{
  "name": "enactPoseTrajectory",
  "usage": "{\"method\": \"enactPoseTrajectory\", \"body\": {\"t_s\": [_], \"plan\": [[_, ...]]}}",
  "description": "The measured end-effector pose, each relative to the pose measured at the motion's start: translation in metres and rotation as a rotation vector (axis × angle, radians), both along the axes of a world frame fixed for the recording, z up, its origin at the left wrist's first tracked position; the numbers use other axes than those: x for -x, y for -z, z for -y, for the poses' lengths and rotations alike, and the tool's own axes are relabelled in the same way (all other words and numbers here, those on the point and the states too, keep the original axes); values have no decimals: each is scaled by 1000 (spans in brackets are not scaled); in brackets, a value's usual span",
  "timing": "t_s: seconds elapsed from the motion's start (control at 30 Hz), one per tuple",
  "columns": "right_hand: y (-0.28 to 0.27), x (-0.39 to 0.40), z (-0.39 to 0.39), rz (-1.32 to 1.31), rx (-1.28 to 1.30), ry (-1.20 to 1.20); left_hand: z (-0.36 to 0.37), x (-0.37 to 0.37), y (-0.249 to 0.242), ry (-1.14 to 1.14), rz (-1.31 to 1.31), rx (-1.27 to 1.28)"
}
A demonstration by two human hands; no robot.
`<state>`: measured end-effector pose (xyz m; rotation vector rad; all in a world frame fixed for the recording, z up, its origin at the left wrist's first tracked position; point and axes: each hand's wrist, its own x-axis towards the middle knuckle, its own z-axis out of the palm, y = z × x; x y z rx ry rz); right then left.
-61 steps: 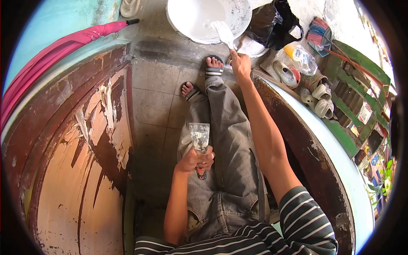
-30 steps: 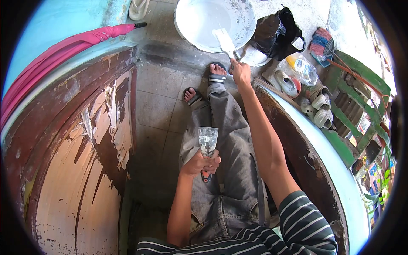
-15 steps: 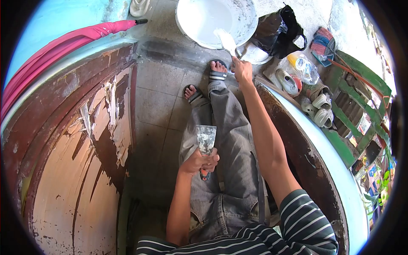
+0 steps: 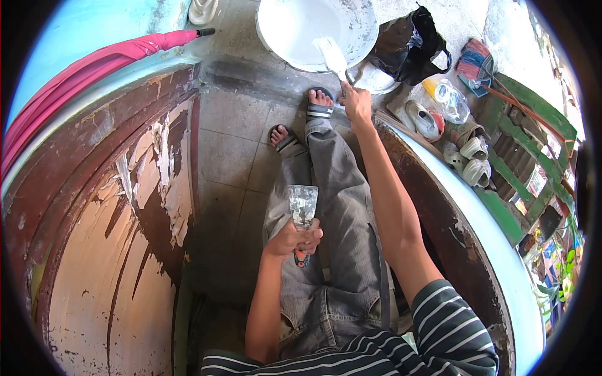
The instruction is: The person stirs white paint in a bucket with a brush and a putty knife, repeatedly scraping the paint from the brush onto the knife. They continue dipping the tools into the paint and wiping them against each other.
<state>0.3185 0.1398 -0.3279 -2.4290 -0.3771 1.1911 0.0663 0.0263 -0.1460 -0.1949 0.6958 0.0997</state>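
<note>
The right hand (image 4: 356, 103) is stretched far forward, closed around the handle of a putty knife (image 4: 332, 55) whose white-coated blade lies in the white paste of the bucket (image 4: 370, 28), near the rim closest to the person. The left hand (image 4: 293, 239) rests low over the lap, fist closed on the handle of a scraper (image 4: 303, 203) that stands blade-up, its face smeared with dried white filler. To do this well, I judge the knife should go in at a shallow angle and lift a modest load onto one face only, then wipe against the rim so nothing drips on the sandals (image 4: 319, 105) or the tiles (image 4: 229, 156) between bucket and knees. The scraper looks well placed as a palette: held steady and level, it can take the paste close to the body, so the long reach is made less often. The reach is at full arm's length, so a slow draw back seems wiser than a quick one. To the left stands the door (image 4: 132, 207), its brown paint flaking off pale wood; a pink umbrella (image 4: 81, 75) leans behind it. To the right, beyond another brown panel (image 4: 451, 219), lie a black bag (image 4: 407, 41), shoes (image 4: 464, 147) and a brush (image 4: 475, 62).
</note>
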Motion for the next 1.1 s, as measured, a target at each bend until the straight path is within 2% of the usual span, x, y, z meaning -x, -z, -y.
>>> {"method": "enactPoseTrajectory", "body": {"t_s": [0.13,0.2,0.33,0.43,0.6,0.67,0.73,0.87,0.93,1.0,1.1], "plan": [[0,-5,-1,-8,64,-46,2,1,1,-8,-31,18],[2,-3,3,7,-29,-11,3,1,2,-33,-33,29],[5,-8,4,-16,30,-6,2,0,2,7,-17,22],[8,-8,9,-7,-66,-26,0,-2,1,-6,-16,5],[5,-12,9,-71,34,29,-19,-12,10,17,-79,-34],[-1,-13,9,-110,25,43,-33,-23,26,-17,-361,-74],[0,-15,12,-155,17,63,-54,-31,55,-210,-467,-149],[8,-14,20,-160,-25,25,-120,-32,117,-335,-681,-268],[7,-15,21,-180,-38,39,-163,-40,135,-267,-905,-347],[12,-15,20,-115,-1,-30,-200,-48,146,-227,-990,-378],[0,-15,18,-155,4,-1,-240,-51,180,-191,-1031,-388]]}}
